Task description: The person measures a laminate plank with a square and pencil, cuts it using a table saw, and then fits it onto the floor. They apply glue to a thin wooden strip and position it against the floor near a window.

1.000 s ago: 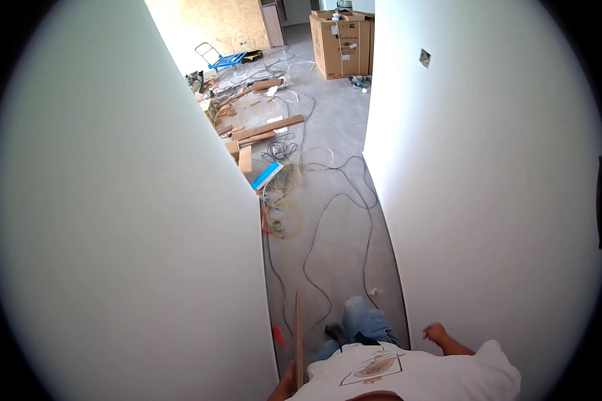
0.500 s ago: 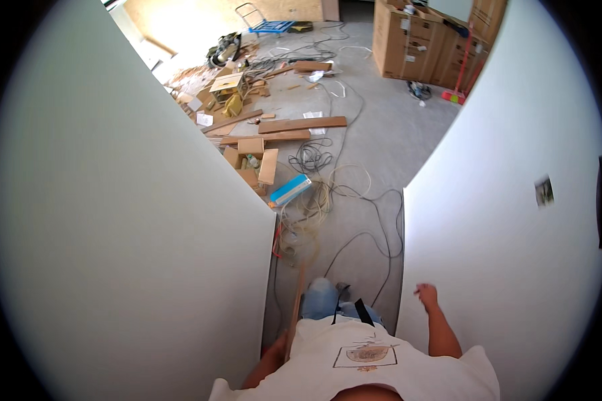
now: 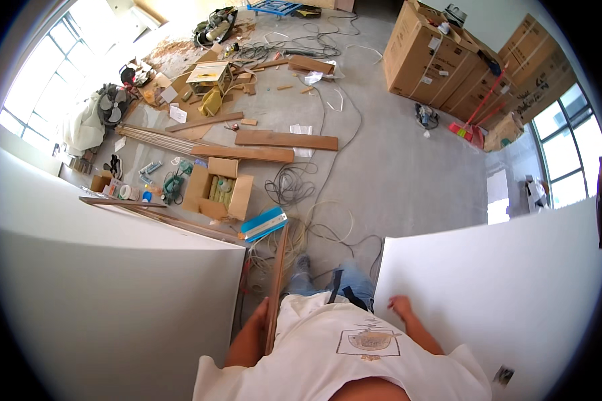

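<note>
While the left hand grasps a long, narrow wooden board by its lower part, the board stands on edge at the person's left side, between the white shirt and the end of the left wall, its far end pointing ahead. The right hand is near the right wall with its fingers loosely curled; whether it is fully closed, or touches the wall, I cannot tell. Just beyond the board's far end lies a blue-and-white box, next to loops of pale hose and an open cardboard box holding yellowish-green tubes. Farther out, a coil of dark cable lies on the grey floor near two brown planks, the longer one partly over white paper. Well apart, to the right, stand large brown cartons, a red broom leaning by them.
</note>
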{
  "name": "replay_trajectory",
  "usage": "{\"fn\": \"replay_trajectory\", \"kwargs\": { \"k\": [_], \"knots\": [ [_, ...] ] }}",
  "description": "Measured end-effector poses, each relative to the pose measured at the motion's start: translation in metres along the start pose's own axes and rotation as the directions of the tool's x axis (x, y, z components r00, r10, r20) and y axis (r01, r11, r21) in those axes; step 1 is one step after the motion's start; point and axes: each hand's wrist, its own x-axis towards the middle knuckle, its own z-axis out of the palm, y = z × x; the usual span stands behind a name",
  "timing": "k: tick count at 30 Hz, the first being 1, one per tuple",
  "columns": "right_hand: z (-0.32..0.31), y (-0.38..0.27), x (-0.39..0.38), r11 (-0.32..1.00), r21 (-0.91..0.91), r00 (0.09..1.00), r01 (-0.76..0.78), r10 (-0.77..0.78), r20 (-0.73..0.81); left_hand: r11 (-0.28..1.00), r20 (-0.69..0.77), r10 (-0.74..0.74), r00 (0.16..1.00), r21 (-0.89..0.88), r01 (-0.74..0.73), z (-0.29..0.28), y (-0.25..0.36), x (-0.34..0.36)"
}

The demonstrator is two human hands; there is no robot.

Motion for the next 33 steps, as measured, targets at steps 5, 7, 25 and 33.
{"fn": "replay_trajectory", "kwargs": {
  "k": [5,7,25,33],
  "knots": [
    [0.016,0.131,0.065,0.847,-0.47,0.953,0.247,-0.125,0.276,0.998,-0.207,0.012,0.978,-0.066,-0.026,0.15,0.132,-0.054],
    [-0.024,0.096,0.121,0.879,-0.445,0.928,0.171,0.008,0.373,0.996,-0.236,0.034,0.971,-0.074,-0.053,0.171,0.151,-0.035],
    [-0.264,-0.808,0.566,0.801,0.052,0.598,0.597,-0.487,0.637,0.851,-0.175,0.169,0.97,-0.47,-0.233,0.503,0.399,0.059],
    [-0.16,-0.88,0.526,0.943,-0.108,0.361,0.316,-0.014,0.932,0.79,-0.168,0.385,0.907,-0.448,-0.418,0.571,0.619,0.107]
  ]
}}
